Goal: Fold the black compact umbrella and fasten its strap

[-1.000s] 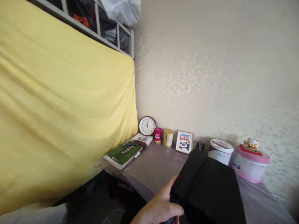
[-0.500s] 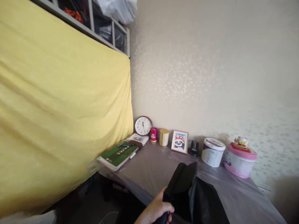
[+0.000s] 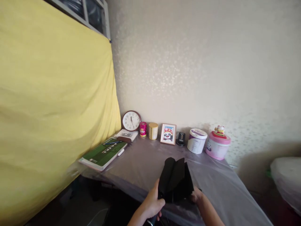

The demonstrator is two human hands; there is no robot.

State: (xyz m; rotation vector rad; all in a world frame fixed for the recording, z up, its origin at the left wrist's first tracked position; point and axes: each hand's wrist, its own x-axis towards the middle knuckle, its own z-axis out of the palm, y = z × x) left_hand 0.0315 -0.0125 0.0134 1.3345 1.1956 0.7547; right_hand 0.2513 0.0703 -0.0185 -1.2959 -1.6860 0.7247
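A black folding umbrella, its cloth loose and bunched in folds, is held up over the near part of the table. My left hand is closed round its lower left side, where part of the dark handle shows beneath the fingers. At the cloth's right edge, my right hand grips the fabric, its fingertips partly hidden behind it. The umbrella's far end points toward the wall.
Along the wall stand a round clock, a pink tin, a yellow canister, a panda picture frame, a black object, a white tub and a pink tub. Left lies a green book; a yellow curtain hangs beside the table.
My right hand has come into view and taken hold of the umbrella's right edge. The umbrella has shifted slightly left and looks more bunched. The view has turned right.
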